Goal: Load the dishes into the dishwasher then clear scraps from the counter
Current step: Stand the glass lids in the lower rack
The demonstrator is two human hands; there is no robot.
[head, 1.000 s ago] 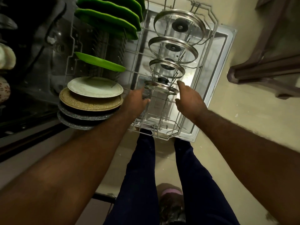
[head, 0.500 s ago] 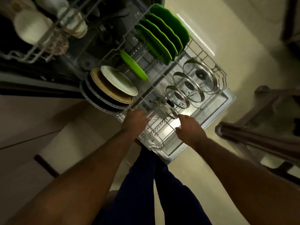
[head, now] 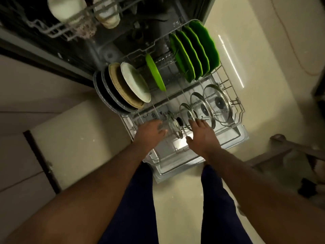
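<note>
The dishwasher's lower rack [head: 241, 110] is pulled out over the open door [head: 233, 140]. Near its front a small glass lid [head: 173, 126] stands on edge in the tines. My left hand [head: 149, 133] is just left of it, fingertips at its rim. To the right of that lid, my right hand [head: 202, 136] has its fingers straight and spread over the rack wires. Three larger glass lids [head: 218, 103] stand in a row behind. Several green plates [head: 195, 51], one thin green plate [head: 155, 74], a white plate [head: 135, 81], a beige plate [head: 117, 80] and dark plates [head: 103, 90] fill the far row.
The upper rack [head: 58, 30] holds pale cups or bowls at the top left. Cream cabinet fronts [head: 52, 120] run along the left. A brown piece of furniture [head: 290, 148] stands on the floor to the right of the door. My legs are below the door's edge.
The view has swung, so the rack now sits lower and turned in frame. Both hands have stayed on either side of the small glass lid; the dishes have not moved.
</note>
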